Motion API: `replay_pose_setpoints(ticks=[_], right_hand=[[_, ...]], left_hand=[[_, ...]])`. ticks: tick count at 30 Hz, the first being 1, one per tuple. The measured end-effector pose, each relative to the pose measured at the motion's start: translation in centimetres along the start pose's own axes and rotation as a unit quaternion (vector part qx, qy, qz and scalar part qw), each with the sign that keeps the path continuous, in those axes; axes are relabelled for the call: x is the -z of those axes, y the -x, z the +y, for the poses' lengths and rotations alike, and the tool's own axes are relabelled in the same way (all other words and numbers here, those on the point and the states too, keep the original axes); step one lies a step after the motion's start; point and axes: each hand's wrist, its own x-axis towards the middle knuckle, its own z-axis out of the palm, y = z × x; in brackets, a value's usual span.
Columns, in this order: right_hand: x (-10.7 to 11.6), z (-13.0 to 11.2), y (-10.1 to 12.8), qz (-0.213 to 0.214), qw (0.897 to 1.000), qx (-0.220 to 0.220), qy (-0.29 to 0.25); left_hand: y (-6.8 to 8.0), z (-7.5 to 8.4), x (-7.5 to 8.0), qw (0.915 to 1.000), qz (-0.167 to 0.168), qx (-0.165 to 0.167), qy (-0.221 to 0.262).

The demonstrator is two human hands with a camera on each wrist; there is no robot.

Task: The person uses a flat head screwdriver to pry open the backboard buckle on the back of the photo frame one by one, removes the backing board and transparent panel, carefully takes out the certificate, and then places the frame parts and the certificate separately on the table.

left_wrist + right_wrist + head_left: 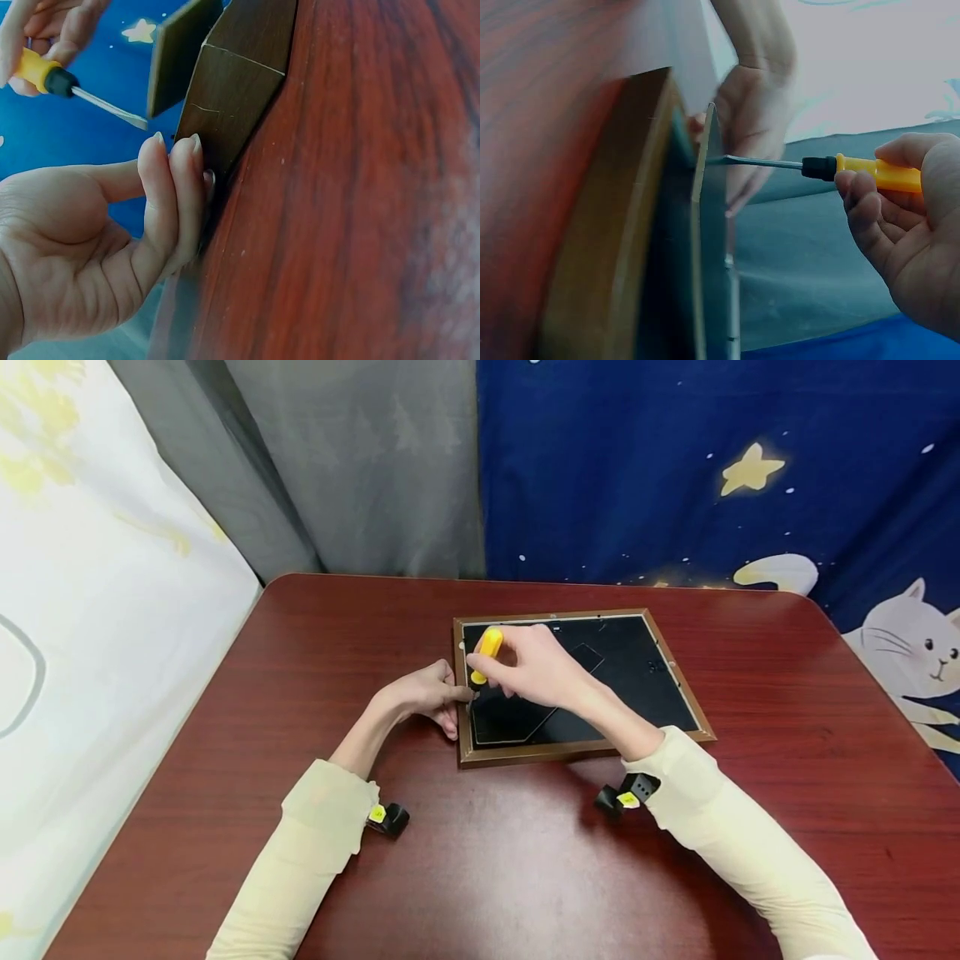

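A brown-edged picture frame (555,755) lies face down on the table, its black backing (630,660) upward. A stand flap (517,718) on the backing tilts up from it in the right wrist view. My right hand (543,668) grips a flat-blade screwdriver (885,174) by its yellow handle, blade pointing down at the frame's left side. In the right wrist view the blade's end meets the flap's edge in the picture; contact is unclear. My left hand (427,693) holds the frame's left edge, with curled fingers (154,184) against its side.
The reddish-brown wooden table (510,868) extends around the frame. Behind it hang a grey curtain (375,468) and a blue curtain (637,468) with stars and cats. White patterned cloth (97,568) is at the left. Each wrist carries a small black camera.
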Motion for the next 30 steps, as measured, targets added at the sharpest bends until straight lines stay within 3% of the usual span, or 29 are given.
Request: replay_pose_setpoints(ticks=[7,18,30], right_hand=[[2.0,1.5,0.6,0.063,0.995,-0.02,-0.078],[3.8,5.2,1.8,0.117,0.971,-0.029,-0.209],[5.0,7.3,2.1,0.167,0.95,-0.055,-0.258]], left_hand=[[0.2,0.1,-0.3,0.9995,0.016,0.011,0.025],[0.1,-0.2,-0.4,0.999,0.023,0.013,0.037],[0.0,-0.1,-0.6,0.9987,0.044,0.008,0.023]])
